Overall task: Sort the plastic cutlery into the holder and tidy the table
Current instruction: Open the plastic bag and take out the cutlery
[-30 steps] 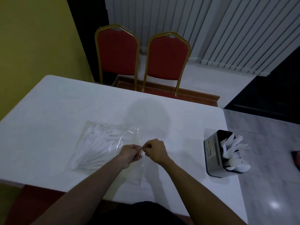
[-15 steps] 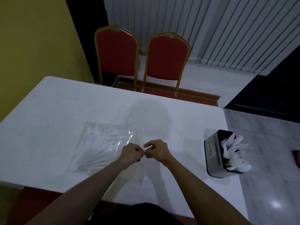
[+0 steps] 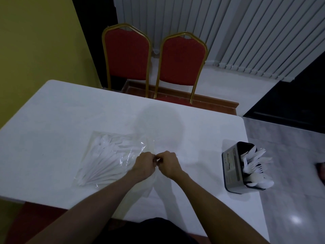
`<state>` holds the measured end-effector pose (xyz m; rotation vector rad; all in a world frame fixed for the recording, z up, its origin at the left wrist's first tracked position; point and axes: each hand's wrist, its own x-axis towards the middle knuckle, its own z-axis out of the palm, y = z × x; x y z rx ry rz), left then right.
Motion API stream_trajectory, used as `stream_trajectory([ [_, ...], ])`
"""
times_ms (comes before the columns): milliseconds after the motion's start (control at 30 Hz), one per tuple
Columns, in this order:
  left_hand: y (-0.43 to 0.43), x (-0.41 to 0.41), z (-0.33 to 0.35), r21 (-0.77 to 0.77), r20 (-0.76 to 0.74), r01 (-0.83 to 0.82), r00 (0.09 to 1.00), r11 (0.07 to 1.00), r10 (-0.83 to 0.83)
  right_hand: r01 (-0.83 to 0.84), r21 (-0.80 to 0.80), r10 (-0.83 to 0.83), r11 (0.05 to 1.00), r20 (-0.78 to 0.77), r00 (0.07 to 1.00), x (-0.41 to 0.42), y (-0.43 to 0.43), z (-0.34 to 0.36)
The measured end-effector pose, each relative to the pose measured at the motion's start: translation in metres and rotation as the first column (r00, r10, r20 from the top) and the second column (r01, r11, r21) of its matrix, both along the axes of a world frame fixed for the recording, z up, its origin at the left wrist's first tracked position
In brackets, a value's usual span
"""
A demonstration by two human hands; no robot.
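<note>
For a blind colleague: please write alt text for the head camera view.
A person's left hand and right hand pinch one end of a clear plastic bag holding white plastic cutlery on a white table. A dark rectangular holder with more cutlery stands near the table's right edge; two red chairs stand beyond.

Forearms reach forward; left hand (image 3: 144, 164) and right hand (image 3: 169, 164) meet, fingers curled, pinching the clear plastic bag (image 3: 130, 153).
</note>
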<state>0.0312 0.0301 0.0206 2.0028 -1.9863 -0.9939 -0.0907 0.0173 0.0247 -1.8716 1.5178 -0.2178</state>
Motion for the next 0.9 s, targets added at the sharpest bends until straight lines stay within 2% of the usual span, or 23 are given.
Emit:
stream_trajectory([
  [333, -0.006, 0.001, 0.003, 0.035, 0.046, 0.086, 0.995, 0.996, -0.087, -0.046, -0.044, 0.044, 0.998, -0.055, 0.998, 0.000, 0.002, -0.005],
  [400, -0.004, 0.000, 0.001, 0.025, 0.022, 0.051, 0.998, 0.998, -0.051, -0.014, -0.054, 0.013, 0.998, -0.033, 0.999, -0.001, 0.004, -0.009],
  [500, 0.002, 0.000, -0.004, 0.010, -0.073, -0.135, 0.988, 0.991, 0.135, 0.134, 0.004, -0.134, 0.991, 0.029, 0.991, -0.007, 0.001, -0.012],
  [600, 0.009, -0.002, -0.004, 0.158, -0.221, -0.318, 0.911, 0.935, 0.347, 0.202, 0.176, -0.214, 0.963, 0.055, 0.975, -0.015, -0.002, -0.012],
  [667, 0.012, -0.004, -0.004, 0.256, -0.268, -0.389, 0.851, 0.885, 0.452, 0.206, 0.230, -0.231, 0.951, 0.084, 0.969, -0.016, -0.001, -0.010],
  [767, 0.013, -0.006, -0.003, 0.356, -0.307, -0.484, 0.748, 0.800, 0.589, 0.186, 0.219, -0.211, 0.958, 0.095, 0.973, -0.013, 0.001, -0.010],
  [900, 0.012, -0.003, -0.002, 0.505, -0.393, -0.513, 0.580, 0.694, 0.714, 0.192, 0.179, -0.218, 0.965, 0.143, 0.965, -0.012, 0.008, -0.011],
])
